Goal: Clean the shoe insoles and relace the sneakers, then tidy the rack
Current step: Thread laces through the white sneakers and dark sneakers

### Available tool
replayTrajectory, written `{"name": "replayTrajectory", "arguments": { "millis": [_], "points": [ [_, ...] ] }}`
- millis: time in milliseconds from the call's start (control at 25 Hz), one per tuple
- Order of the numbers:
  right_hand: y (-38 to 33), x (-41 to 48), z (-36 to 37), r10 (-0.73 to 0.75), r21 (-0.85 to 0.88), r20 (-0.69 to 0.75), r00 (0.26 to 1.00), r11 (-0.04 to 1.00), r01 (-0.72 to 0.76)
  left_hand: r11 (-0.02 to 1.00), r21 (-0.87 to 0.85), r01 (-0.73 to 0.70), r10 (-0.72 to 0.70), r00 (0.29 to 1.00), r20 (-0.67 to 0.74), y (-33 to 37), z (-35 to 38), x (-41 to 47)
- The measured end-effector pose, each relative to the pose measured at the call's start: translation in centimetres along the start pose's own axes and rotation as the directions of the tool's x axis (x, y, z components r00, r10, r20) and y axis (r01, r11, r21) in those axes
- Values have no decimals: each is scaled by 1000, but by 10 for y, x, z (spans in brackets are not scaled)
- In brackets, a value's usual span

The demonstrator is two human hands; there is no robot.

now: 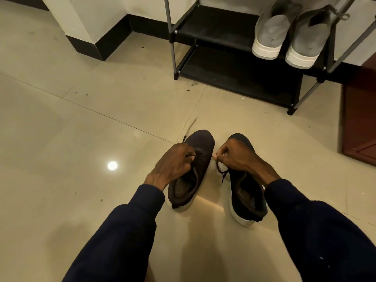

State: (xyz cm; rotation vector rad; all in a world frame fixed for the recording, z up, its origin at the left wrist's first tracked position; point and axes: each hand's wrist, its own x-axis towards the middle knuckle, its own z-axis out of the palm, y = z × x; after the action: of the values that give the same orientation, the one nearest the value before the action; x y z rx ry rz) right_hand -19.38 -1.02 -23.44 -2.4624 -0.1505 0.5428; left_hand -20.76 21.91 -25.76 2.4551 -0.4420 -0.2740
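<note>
Two hands work apart from each other, each curled on a piece of lace. The left hand [175, 159] rests over the eyelet area of the left sneaker [201, 142], its fingers gripping a lace strand [189, 129] whose far end sticks out past the knuckles, blurred. The right hand [238, 157] pinches the tip of a loose lace [220, 171] between thumb and fingertip. This lace hangs down into the gap between the shoes, and which shoe it belongs to I cannot tell. The right sneaker [248, 198] lies under that wrist. Both sneakers are dark with white soles and stand side by side on the glossy tiled floor [81, 139], toes pointing away. Dark blue sleeves [126, 231] cover both forearms. Beyond the shoes stands a black shoe rack [213, 27]. A pair of grey shoes [270, 31] sits on its upper shelf, heels outward.
</note>
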Motion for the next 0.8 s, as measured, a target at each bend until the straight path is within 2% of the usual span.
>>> {"name": "replayTrajectory", "arguments": {
  "millis": [80,160,240,280,320,360,400,480,520,560,600,640,680,800],
  "points": [
    [1,-8,-19,20,-15,72,997,1000,-19,995,-17,100,-98,992,80,7,-15,2],
    [-1,-21,-32,32,101,43,999,994,-36,984,-41,175,-170,980,103,17,-32,0],
    [-9,-35,-33,74,356,-22,997,933,-61,979,-94,180,-179,984,14,27,-44,-4],
    [-15,-38,-29,100,506,-43,994,860,-64,971,-169,168,-178,983,-43,31,-47,-6],
    [-21,-39,-21,120,665,-57,991,745,-52,942,-295,157,-191,978,-88,34,-47,-6],
    [-28,-38,-12,141,818,-66,988,574,-28,873,-464,147,-224,968,-115,38,-45,-7],
    [-36,-37,-4,171,931,-64,983,366,-3,754,-642,138,-278,953,-121,41,-41,-8],
    [-54,-33,9,245,999,-20,969,-24,26,415,-900,134,-432,899,-65,47,-32,-11],
    [-61,-29,14,266,987,4,964,-154,38,227,-966,126,-495,869,-3,49,-28,-12],
    [-65,-24,19,283,974,16,959,-223,49,49,-993,106,-530,846,64,46,-24,-11],
    [-67,-20,23,297,965,19,955,-254,59,-99,-992,79,-541,832,120,43,-21,-10],
    [-67,-17,26,308,963,21,951,-263,64,-175,-983,58,-540,829,145,39,-20,-8],
    [-64,-13,29,316,966,25,948,-252,59,-173,-983,60,-540,829,146,36,-17,-6],
    [-59,-6,41,277,994,22,961,-113,10,-4,-995,97,-523,848,85,36,-4,-2]
  ]
}}
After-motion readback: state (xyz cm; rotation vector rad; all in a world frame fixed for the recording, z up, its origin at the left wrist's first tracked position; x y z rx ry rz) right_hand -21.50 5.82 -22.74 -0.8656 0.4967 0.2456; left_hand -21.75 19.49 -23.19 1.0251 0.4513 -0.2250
